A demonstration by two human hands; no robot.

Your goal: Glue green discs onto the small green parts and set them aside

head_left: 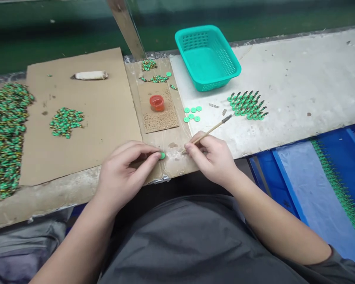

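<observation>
Near the table's front edge, my left hand (127, 167) pinches a small green disc (162, 156) between thumb and fingertips. My right hand (211, 156) grips a thin wooden stick with a dark end (214, 128), held like a pen. Its dark end points up and away to the right, while the other end is low by the tabletop, close to the disc. Beyond the hands, a small red cup (157, 103) stands on a speckled cardboard piece (162, 123). Several loose green discs (191, 116) lie to its right.
A turquoise basket (208, 59) stands at the back. Rows of green discs with upright dark pieces (247, 104) stand at right. Small green-and-brown pieces form a large pile (6, 138) and a smaller heap (66, 122) at left. A white-wrapped pointed tool (90, 75) lies on cardboard (106, 106).
</observation>
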